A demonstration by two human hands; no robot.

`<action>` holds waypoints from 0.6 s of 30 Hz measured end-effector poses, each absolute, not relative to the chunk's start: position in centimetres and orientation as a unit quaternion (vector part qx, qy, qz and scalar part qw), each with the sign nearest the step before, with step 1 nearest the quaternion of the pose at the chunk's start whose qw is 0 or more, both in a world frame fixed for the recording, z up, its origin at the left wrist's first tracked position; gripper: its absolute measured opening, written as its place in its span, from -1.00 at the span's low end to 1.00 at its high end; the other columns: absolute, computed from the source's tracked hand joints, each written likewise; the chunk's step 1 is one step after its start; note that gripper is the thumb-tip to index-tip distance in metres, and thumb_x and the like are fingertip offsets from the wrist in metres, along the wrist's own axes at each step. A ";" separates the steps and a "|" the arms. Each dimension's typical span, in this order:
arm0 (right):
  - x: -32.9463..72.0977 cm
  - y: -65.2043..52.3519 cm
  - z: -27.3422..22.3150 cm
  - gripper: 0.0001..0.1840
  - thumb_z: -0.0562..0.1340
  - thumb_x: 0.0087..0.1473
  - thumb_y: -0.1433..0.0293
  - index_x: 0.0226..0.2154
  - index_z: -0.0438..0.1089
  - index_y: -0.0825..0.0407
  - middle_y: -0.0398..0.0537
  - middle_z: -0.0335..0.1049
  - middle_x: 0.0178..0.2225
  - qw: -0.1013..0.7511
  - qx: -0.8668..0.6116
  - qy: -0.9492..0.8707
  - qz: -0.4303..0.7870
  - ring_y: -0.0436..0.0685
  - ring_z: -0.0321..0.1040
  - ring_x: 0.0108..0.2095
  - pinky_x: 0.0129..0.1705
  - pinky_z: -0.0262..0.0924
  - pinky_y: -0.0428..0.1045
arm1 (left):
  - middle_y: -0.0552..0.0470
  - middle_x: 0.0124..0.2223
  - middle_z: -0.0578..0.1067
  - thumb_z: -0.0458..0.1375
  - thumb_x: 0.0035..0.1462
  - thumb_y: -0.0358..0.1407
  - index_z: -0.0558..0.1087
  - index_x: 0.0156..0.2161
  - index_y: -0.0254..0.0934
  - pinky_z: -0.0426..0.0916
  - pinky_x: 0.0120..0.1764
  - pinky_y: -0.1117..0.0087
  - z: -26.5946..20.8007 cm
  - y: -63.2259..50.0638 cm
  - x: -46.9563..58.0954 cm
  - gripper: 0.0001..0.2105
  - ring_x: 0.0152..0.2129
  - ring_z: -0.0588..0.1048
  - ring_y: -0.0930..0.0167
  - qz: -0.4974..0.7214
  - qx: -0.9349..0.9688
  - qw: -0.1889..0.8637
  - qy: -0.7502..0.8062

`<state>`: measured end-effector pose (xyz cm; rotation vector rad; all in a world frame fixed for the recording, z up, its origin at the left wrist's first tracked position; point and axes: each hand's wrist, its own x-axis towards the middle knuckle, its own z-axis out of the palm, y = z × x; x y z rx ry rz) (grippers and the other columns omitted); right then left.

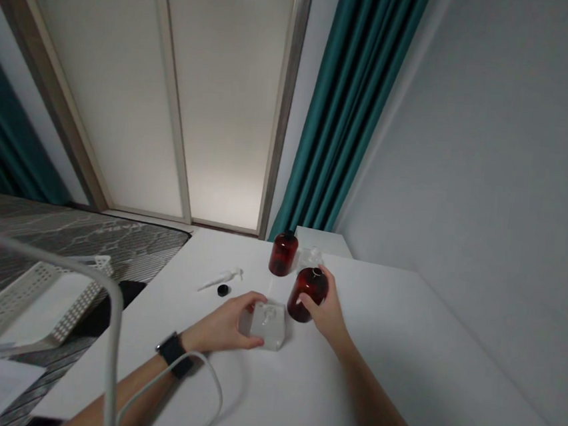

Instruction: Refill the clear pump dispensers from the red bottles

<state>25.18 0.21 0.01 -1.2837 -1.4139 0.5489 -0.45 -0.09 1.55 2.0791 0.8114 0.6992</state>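
Observation:
My left hand (220,324) grips a squarish clear bottle (273,329) at its left side, thumb below and fingers above. My right hand (328,314) is wrapped round a dark amber bottle (301,287), whose narrow neck has no cap on it. Behind them stands another amber bottle (282,256) with a dark top. A second clear container (310,258) sits beside that one, partly hidden by the held amber bottle. Left of the bottles, a white pump head (221,279) with its tube lies on the table near a small round black cap (223,290).
The white table (291,394) reaches the wall on the right. A white cable (219,394) loops over my left forearm, and a pale curved bar (114,331) crosses the left foreground. A white perforated basket (59,305) is at the left. Teal curtains (344,111) hang behind.

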 end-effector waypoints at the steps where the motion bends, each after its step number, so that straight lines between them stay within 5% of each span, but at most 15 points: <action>1: 25.1 0.2 -0.1 -0.20 0.31 -0.12 0.34 0.18 0.07 -0.02 0.11 0.22 0.17 0.550 -0.539 -0.593 0.236 0.30 0.22 0.16 0.27 0.00 0.26 | -0.06 -0.06 0.49 0.34 -0.08 -0.33 0.32 0.01 -0.25 0.38 -0.03 0.20 1.5 -0.1 -0.4 -0.49 -0.15 0.48 0.24 0.279 0.818 0.385 0.324; 18: 25.2 0.4 -0.7 -0.19 0.32 -0.05 0.27 0.22 0.03 0.00 0.14 0.21 0.19 0.548 -0.533 -0.600 0.237 0.32 0.19 0.21 0.27 0.03 0.28 | -0.07 -0.08 0.51 0.33 -0.04 -0.25 0.37 -0.02 -0.30 0.39 -0.04 0.18 8.1 3.4 -1.4 -0.54 -0.21 0.49 0.31 0.362 0.796 0.351 0.333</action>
